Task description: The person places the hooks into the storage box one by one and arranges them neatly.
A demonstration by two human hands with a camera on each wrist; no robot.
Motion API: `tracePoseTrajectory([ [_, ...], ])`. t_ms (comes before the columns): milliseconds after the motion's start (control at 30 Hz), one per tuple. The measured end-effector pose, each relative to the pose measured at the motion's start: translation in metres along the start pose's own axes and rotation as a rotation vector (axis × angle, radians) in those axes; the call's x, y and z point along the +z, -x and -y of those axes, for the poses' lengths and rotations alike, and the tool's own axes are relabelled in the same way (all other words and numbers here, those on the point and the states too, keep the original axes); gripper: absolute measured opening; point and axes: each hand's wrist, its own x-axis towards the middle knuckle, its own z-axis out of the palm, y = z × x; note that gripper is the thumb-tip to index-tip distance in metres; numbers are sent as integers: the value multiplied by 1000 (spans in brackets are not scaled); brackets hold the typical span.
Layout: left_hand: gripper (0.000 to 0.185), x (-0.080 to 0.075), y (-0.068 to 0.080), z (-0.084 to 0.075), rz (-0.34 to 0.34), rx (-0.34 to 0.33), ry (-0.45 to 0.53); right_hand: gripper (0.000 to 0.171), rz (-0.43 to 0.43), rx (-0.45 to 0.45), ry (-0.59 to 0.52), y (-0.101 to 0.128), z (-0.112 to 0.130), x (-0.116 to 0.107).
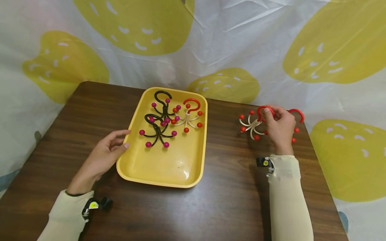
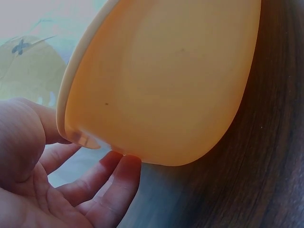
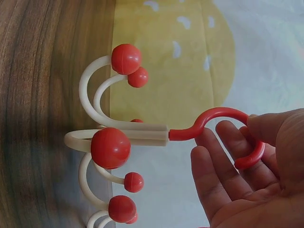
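My right hand (image 1: 280,127) pinches the red top hook of a white multi-arm hook hanger (image 3: 147,133), whose curved arms end in red balls. In the right wrist view the thumb and fingers are about that hook. Partly hidden behind this hand is another red hook (image 1: 298,114) with red balls below. My left hand (image 1: 104,154) grips the left rim of a yellow tray (image 1: 163,184), thumb at the rim and fingers under its outer side (image 2: 180,95). Inside the tray lie two black hangers (image 1: 158,130) with magenta balls and a white hanger (image 1: 187,118) with red balls and a red hook.
A brown wooden table (image 1: 235,201) carries everything. At its far edge hangs a pale curtain (image 1: 271,30) with yellow fruit prints. The table's right edge runs just beyond the hangers by my right hand.
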Motion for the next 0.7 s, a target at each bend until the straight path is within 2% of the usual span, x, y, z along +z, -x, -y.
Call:
tracePoseTrajectory([
  [300,51,1,1,-1,-4,-10,-2,25,8,-24,4,2,5,-4],
  [700,48,-1,-1,1,-12,-4,-11,21,25,-111,-63,5,21,-5],
])
